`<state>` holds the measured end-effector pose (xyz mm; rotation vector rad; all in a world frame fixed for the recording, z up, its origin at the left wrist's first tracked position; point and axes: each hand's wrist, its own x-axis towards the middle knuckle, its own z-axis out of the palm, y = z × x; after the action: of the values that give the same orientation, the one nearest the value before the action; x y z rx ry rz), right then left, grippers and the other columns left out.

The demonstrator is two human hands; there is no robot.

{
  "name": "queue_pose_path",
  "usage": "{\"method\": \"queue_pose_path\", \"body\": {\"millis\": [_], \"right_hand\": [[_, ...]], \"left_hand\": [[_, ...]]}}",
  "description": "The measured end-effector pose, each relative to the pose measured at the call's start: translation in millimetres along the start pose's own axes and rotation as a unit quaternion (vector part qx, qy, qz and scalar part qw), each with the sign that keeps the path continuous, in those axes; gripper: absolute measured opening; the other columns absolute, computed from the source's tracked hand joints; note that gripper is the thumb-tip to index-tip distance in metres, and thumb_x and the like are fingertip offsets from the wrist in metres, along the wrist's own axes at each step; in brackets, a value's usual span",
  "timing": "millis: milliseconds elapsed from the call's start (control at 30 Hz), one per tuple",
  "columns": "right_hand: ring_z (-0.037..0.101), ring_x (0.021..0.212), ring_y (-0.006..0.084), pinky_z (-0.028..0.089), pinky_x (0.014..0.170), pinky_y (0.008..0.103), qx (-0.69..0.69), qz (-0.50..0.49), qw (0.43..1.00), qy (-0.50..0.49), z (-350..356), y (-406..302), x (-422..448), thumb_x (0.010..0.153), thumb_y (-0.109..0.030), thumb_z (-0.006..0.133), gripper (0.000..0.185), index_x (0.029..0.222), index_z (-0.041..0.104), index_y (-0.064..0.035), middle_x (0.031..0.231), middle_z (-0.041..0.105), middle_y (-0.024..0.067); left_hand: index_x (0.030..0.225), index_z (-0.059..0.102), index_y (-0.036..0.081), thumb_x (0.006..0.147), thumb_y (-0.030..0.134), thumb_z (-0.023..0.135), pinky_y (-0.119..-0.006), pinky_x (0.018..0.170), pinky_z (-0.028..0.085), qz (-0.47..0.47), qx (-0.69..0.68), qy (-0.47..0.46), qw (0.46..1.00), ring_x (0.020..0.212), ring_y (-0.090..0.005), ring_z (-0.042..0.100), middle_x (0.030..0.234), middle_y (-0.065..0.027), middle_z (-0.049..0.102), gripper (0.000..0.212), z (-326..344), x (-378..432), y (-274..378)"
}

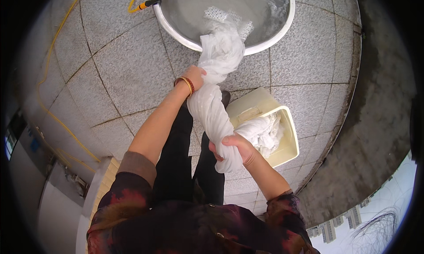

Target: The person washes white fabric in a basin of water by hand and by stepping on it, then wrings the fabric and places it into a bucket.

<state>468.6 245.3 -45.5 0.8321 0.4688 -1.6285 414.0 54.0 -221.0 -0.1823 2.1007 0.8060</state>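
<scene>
A long white cloth (212, 108) with a lace edge stretches, twisted into a thick rope, from the basin towards my body. Midway along it my left hand (195, 78) grips its side, bracelets on the wrist. Nearer to me, my right hand (237, 148) is wrapped around the lower part of the cloth, its end folded over beside the fingers. The far lacy end reaches over the rim of a large round metal basin (179, 39), which holds greyish water. More white cloth (261, 131) lies bunched inside a cream plastic bin (291, 131) near my right hand.
A hose nozzle (155, 1) rests across the basin's left rim. Its yellow hose (49, 65) runs along the left over grey stone floor tiles (132, 62). On the right, the tiled floor ends at a curved-looking edge beside a darker concrete surface (357, 148).
</scene>
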Motion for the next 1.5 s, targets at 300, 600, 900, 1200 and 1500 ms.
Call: {"method": "queue_pose_path", "body": {"millis": [300, 600, 900, 1200, 1500], "right_hand": [[0.032, 0.038, 0.0034, 0.027, 0.035, 0.0168, 0.278, -0.226, 0.925, -0.125, -62.6, -16.3, -54.9, 0.074, -0.046, 0.052, 0.046, 0.075, 0.040, -0.0016, 0.060, 0.036, 0.0020], [0.035, 0.036, 0.0081, 0.030, 0.034, 0.0210, 0.385, -0.151, 0.854, -0.316, -42.8, 46.7, -23.9, 0.079, -0.042, 0.048, 0.058, 0.124, 0.029, -0.0108, 0.063, 0.041, 0.0048], [0.058, 0.070, 0.0271, 0.046, 0.065, 0.0351, -0.524, -0.231, 0.798, 0.188, -52.1, -50.7, -35.0, 0.071, -0.029, 0.058, 0.048, 0.106, 0.043, 0.0016, 0.082, 0.058, 0.0165], [0.055, 0.075, 0.0384, 0.043, 0.066, 0.0427, -0.718, -0.001, 0.625, 0.305, -135.6, -21.8, -3.4, 0.072, -0.031, 0.056, 0.044, 0.095, 0.039, 0.0016, 0.078, 0.056, 0.0237], [0.042, 0.109, 0.0264, 0.033, 0.093, 0.0358, 0.024, 0.010, 0.998, 0.063, -173.3, -18.4, -23.2, 0.077, -0.045, 0.053, 0.074, 0.127, 0.022, 0.0011, 0.126, 0.035, 0.0123]], "left_hand": [[0.118, 0.039, -0.001, 0.074, 0.031, 0.059, -0.030, 0.081, 0.038, 0.126, -0.583, 0.145, 0.789, 0.095, -0.0182, 0.048, 0.112, -0.0126, 0.046, 0.058, 7.7, 43.7, 145.7], [0.127, 0.024, 0.010, 0.070, 0.057, 0.053, -0.040, 0.090, 0.034, 0.047, -0.949, -0.233, 0.209, 0.105, -0.0240, 0.041, 0.116, -0.0142, 0.038, 0.080, 86.4, -62.6, 154.7], [0.108, 0.046, 0.000, 0.068, 0.024, 0.061, -0.034, 0.069, 0.045, 0.118, -0.563, 0.030, 0.818, 0.079, -0.0242, 0.056, 0.092, -0.0150, 0.056, 0.049, 6.0, -29.4, 159.8], [0.109, 0.041, -0.007, 0.060, 0.026, 0.063, -0.036, 0.082, 0.040, -0.178, -0.339, 0.145, 0.912, 0.095, -0.0353, 0.051, 0.101, -0.0263, 0.051, 0.062, 146.1, 16.8, 123.4], [0.115, 0.033, -0.006, 0.068, 0.023, 0.059, -0.032, 0.082, 0.041, -0.186, -0.408, -0.038, 0.893, 0.097, -0.0287, 0.051, 0.105, -0.0224, 0.049, 0.061, 184.4, -99.2, 146.4]]}}
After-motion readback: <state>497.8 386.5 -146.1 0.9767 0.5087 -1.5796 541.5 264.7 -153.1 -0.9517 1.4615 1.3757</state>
